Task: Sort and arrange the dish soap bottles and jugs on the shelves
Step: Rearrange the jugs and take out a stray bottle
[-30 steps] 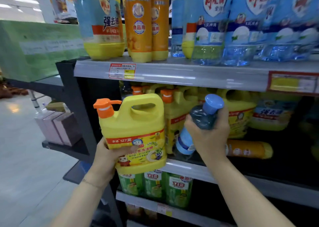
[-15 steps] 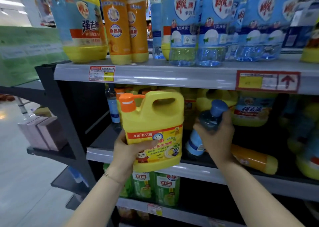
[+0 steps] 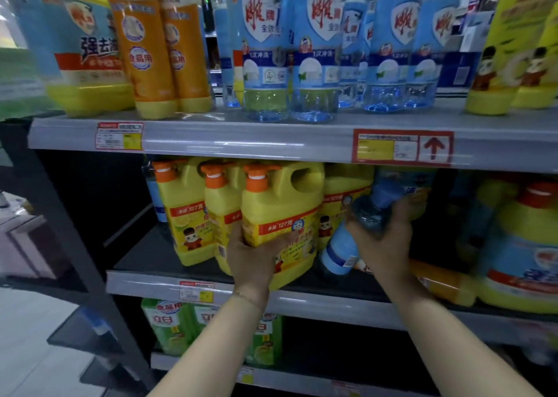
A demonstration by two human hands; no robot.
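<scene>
My left hand (image 3: 250, 257) grips the lower left side of a yellow jug (image 3: 283, 212) with an orange cap, held at the front of the middle shelf (image 3: 142, 285) beside two matching yellow jugs (image 3: 181, 212). My right hand (image 3: 383, 239) is closed around the neck of a clear blue bottle (image 3: 338, 257) with a blue cap, tilted, its base low over the same shelf. More yellow jugs stand behind. An orange bottle (image 3: 444, 285) lies on its side right of my right hand.
The top shelf (image 3: 241, 142) carries blue-labelled clear bottles (image 3: 317, 49), orange bottles (image 3: 151, 58) and yellow jugs. Green bottles (image 3: 169, 327) stand on the lower shelf. A large blue-labelled jug (image 3: 522, 257) sits at the right of the middle shelf. The aisle floor lies to the left.
My left hand has carried the yellow jug right and inward onto the middle shelf next to the other yellow jugs. My right hand keeps hold of the blue bottle. The view moved closer.
</scene>
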